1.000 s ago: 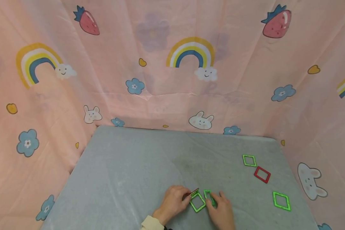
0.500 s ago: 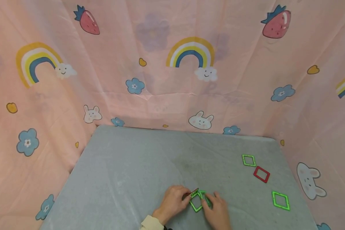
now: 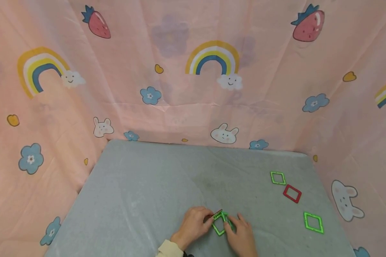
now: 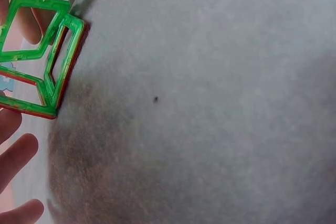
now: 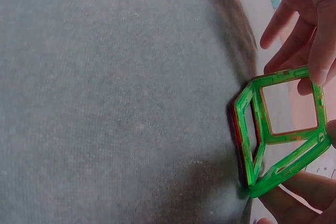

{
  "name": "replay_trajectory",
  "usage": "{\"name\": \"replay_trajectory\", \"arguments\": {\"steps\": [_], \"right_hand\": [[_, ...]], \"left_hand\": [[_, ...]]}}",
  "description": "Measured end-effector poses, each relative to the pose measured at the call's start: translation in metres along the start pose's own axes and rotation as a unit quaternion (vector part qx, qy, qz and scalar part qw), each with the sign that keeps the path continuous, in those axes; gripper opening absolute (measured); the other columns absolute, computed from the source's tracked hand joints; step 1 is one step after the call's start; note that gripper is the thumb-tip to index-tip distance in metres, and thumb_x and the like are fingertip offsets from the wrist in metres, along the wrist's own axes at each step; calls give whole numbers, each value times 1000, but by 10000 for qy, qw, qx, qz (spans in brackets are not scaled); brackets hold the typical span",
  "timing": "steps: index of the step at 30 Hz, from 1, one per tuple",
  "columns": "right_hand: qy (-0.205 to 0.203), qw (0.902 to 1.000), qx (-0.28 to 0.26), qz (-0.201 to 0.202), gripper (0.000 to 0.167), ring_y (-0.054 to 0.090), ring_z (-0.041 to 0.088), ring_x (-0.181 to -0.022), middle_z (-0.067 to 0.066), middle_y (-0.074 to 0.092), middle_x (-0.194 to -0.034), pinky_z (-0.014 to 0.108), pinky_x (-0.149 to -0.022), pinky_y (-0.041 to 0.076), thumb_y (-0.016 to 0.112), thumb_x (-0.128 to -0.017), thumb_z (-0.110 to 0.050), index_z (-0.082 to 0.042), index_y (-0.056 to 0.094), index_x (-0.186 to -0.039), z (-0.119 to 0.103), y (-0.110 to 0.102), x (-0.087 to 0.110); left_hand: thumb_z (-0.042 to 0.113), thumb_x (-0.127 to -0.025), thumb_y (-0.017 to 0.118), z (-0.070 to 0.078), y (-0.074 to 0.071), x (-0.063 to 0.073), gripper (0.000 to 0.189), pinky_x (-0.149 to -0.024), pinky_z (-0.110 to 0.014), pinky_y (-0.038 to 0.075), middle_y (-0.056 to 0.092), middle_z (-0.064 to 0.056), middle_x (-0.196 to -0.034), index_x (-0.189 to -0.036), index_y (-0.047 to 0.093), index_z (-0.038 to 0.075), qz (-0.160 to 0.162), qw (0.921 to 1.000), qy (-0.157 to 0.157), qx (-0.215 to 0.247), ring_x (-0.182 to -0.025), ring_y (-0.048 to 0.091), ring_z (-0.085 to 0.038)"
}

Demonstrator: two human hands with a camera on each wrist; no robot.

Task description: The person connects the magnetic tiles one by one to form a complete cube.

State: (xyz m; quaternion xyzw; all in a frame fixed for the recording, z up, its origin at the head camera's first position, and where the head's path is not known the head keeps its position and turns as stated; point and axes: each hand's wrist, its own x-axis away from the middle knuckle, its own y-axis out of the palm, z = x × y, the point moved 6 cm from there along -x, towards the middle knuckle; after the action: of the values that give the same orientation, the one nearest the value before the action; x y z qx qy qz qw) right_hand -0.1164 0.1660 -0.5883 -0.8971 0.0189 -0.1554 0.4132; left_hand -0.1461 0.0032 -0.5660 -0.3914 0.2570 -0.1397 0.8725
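In the head view, a square green magnetic tile [image 3: 218,231] lies on the table between both hands, its underside edged in red. My left hand [image 3: 193,225] pinches a red-edged tile [image 4: 29,109] that stands along the flat tile's left side. Opposite it, my right hand [image 3: 242,235] pinches a green tile [image 4: 37,54] that stands tilted at the flat tile's right side. The right wrist view has these tiles meeting at their edges, with left fingers [image 5: 317,56] at the top and right fingers [image 5: 310,190] at the bottom.
To the right lie a loose green tile [image 3: 271,177], a red tile [image 3: 291,198] close to it, and another green tile [image 3: 314,230] nearer. The grey table cover [image 3: 154,182] ends at a pink printed curtain [image 3: 180,117] at the back and sides.
My right hand has moved left, bringing its green tile from apart to the flat tile's right edge. My left hand has stayed in place with its red-edged tile.
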Motion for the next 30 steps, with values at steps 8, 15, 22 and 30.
{"name": "replay_trajectory", "arguments": {"steps": [8, 15, 22, 30], "right_hand": [[-324, 9994, -91, 120, 39, 42, 50, -129, 29, 58, -127, 67, -104, 26, 60, -93, -25, 4, 67, -118, -4, 0, 0], [-316, 9993, -204, 73, 36, 40, 50, -131, 32, 54, -130, 68, -105, 23, 55, -96, -23, 2, 67, -119, 0, 1, 0], [-295, 9983, -388, 314, 33, 43, 51, -129, 30, 58, -127, 66, -104, 27, 52, -99, -21, 2, 71, -113, 1, -3, 4], [-50, 9971, -517, 551, 34, 48, 49, -124, 29, 63, -119, 60, -101, 36, 53, -99, -23, 3, 73, -106, 4, -8, 5]], "left_hand": [[15, -84, 74, 0, -1, -3, 4, -65, -14, 45, 69, 9, -79, -87, 77, 15, 39, 10000, 43, -20, -69, 60, 2], [13, -84, 74, 1, -3, -3, 4, -62, -11, 44, 69, 8, -78, -86, 77, 13, 111, 9999, 92, 42, -68, 59, 4], [12, -83, 76, 2, -4, -1, 4, -62, -12, 44, 69, 8, -77, -86, 77, 13, 164, 9998, 127, 35, -67, 59, 2], [13, -83, 75, 2, -3, -1, 4, -63, -13, 45, 69, 8, -77, -86, 77, 13, 68, 10000, 37, -25, -68, 59, 2]]}}
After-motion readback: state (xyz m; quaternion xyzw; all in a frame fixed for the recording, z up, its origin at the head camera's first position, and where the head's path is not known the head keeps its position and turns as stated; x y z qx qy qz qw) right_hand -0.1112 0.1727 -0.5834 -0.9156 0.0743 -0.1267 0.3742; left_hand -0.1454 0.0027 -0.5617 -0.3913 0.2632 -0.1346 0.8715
